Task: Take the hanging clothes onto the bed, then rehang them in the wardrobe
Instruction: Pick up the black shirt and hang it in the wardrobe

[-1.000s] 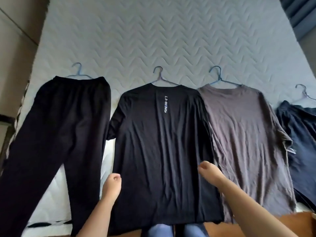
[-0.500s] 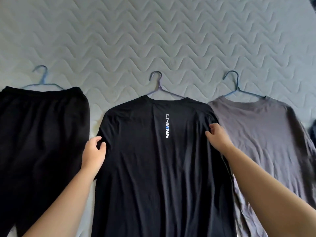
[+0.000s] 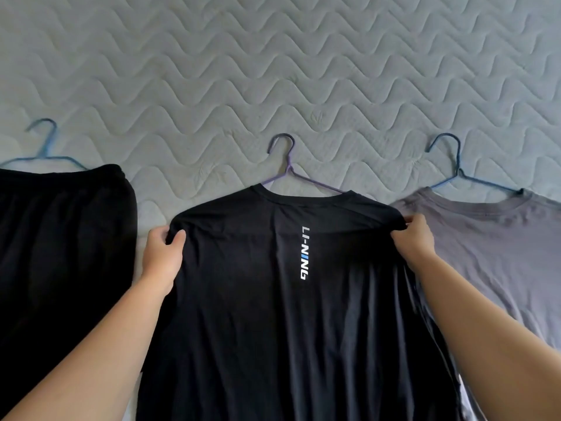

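Black T-shirt (image 3: pixel 273 314) spans between left hand (image 3: pixel 162 256) and right hand (image 3: pixel 414 238), each grip pinching a shoulder.

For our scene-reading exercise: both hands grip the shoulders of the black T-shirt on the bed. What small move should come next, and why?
Probably lift the black lettered T-shirt straight up off the grey quilted mattress. The left hand and right hand each pinch a shoulder, the purple wire hanger sits in its collar, and its edge overlaps the grey T-shirt, which dragging might disturb.
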### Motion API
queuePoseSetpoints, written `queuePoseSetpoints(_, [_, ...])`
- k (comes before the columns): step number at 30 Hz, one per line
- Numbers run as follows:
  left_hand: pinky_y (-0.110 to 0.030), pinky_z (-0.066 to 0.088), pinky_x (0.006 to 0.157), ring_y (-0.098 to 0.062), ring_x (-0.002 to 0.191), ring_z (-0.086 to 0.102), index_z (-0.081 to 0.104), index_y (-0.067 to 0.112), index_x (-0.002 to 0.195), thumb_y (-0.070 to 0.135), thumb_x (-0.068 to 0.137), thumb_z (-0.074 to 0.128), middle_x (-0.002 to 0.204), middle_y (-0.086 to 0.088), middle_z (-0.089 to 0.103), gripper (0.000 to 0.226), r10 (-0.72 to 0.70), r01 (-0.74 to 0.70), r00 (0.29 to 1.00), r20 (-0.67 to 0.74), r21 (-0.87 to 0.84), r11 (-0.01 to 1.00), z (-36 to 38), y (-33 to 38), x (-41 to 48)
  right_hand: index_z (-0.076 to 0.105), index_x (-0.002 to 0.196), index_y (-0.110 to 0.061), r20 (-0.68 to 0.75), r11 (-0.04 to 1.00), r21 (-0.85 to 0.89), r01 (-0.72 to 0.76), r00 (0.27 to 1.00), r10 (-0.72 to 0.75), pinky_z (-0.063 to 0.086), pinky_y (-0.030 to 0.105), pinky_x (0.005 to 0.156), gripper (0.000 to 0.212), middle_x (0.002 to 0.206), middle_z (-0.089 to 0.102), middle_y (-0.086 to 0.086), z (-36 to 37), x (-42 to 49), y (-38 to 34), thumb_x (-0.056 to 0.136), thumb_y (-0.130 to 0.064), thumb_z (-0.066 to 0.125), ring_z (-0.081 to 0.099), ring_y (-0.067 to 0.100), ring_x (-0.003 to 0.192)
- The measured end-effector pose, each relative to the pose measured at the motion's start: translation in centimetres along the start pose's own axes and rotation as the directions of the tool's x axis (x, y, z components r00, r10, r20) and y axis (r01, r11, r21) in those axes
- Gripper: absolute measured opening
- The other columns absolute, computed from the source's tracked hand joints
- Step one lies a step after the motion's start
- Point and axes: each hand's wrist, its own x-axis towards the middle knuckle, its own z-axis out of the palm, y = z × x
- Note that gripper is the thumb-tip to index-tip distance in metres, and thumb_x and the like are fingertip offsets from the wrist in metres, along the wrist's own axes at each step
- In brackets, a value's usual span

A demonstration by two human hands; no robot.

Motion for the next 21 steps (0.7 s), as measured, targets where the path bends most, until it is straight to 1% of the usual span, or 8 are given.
queuePoseSetpoints(3, [-0.03,0.044,0.082,-0.022,0.1,0.053,0.057,0.011,0.102,0.024,0.092,0.05,0.104,-0.006,0.061,0.018,-0.055,0.056,0.998,0.012,-0.092,0.994,-0.7,0.5,-0.5,0.046,0.113,-0.006,0.013,0.99,0.14,-0.009,1.0,0.007,0.041,0.033,0.076,0.035,0.099,0.052,0.013,-0.9,-0.7,-0.2,0.079,0.004,0.043,0.051,0.028,0.09])
queuePoseSetpoints(7, [-0.038,0.043,0.09,-0.024,0.101,0.053,0.058,0.013,0.1,0.023,0.091,0.051,0.104,-0.007,0.057,0.015,-0.11,0.116,0.993,0.044,-0.165,0.98,-2.3,1.1,-2.6,0.043,0.097,-0.013,0.015,0.971,0.231,0.061,0.998,-0.066,0.039,0.028,0.058,0.033,0.078,0.05,0.005,-3.3,-3.2,0.3,0.076,0.012,0.036,0.048,0.022,0.074])
queuePoseSetpoints(10, [-0.036,0.041,0.094,-0.021,0.102,0.051,0.056,0.009,0.109,0.021,0.092,0.051,0.106,-0.005,0.055,0.021,-0.105,0.11,0.994,0.033,-0.215,0.97,-4.3,1.8,-5.6,0.045,0.094,-0.012,0.01,0.96,0.26,0.103,0.994,-0.109,0.036,0.026,0.055,0.03,0.073,0.047,0.002,-5.2,-5.5,1.4,0.077,0.012,0.037,0.044,0.018,0.066])
queuePoseSetpoints(13, [-0.034,0.037,0.099,-0.02,0.11,0.048,0.046,0.007,0.127,0.023,0.094,0.048,0.119,-0.002,0.051,0.037,-0.11,0.111,0.994,0.019,-0.277,0.954,-6.3,2.5,-9.6,0.047,0.087,-0.014,0.002,0.93,0.334,0.153,0.987,-0.163,0.037,0.03,0.058,0.026,0.071,0.05,0.002,-6.7,-7.9,3.2,0.08,0.011,0.044,0.046,0.02,0.069])
queuePoseSetpoints(15, [-0.034,0.033,0.106,-0.018,0.121,0.044,0.039,0.008,0.135,0.027,0.095,0.045,0.128,0.002,0.046,0.045,-0.146,0.151,0.989,0.04,-0.331,0.932,-7.8,2.5,-12.5,0.048,0.079,-0.024,0.018,0.911,0.375,0.172,0.981,-0.193,0.042,0.034,0.067,0.034,0.073,0.053,-0.001,-7.7,-9.9,4.6,0.081,0.01,0.047,0.05,0.022,0.075])
queuePoseSetpoints(18, [-0.042,0.033,0.11,-0.023,0.128,0.044,0.038,0.013,0.136,0.033,0.092,0.046,0.141,-0.006,0.044,0.049,-0.144,0.15,0.989,0.045,-0.362,0.92,-10.1,1.7,-17.2,0.051,0.078,-0.032,0.043,0.897,0.412,0.164,0.979,-0.198,0.045,0.044,0.081,0.043,0.08,0.058,-0.002,-9.4,-13.6,7.0,0.081,0.011,0.047,0.054,0.024,0.084])
queuePoseSetpoints(20, [-0.041,0.033,0.109,-0.023,0.127,0.044,0.04,0.015,0.136,0.034,0.091,0.046,0.14,-0.004,0.045,0.049,-0.136,0.139,0.99,0.035,-0.387,0.912,-11.7,1.5,-20.4,0.053,0.083,-0.031,0.061,0.872,0.465,0.154,0.977,-0.205,0.046,0.041,0.084,0.045,0.086,0.059,0.0,-10.6,-16.1,8.1,0.081,0.013,0.044,0.054,0.024,0.089])
queuePoseSetpoints(21, [-0.039,0.034,0.108,-0.022,0.126,0.045,0.042,0.016,0.135,0.036,0.091,0.046,0.138,-0.002,0.047,0.049,-0.146,0.148,0.989,0.035,-0.405,0.902,-12.3,1.4,-22.0,0.054,0.084,-0.03,0.075,0.85,0.509,0.137,0.976,-0.203,0.048,0.036,0.081,0.046,0.087,0.059,0.001,-11.3,-17.5,8.6,0.081,0.014,0.042,0.054,0.024,0.09])
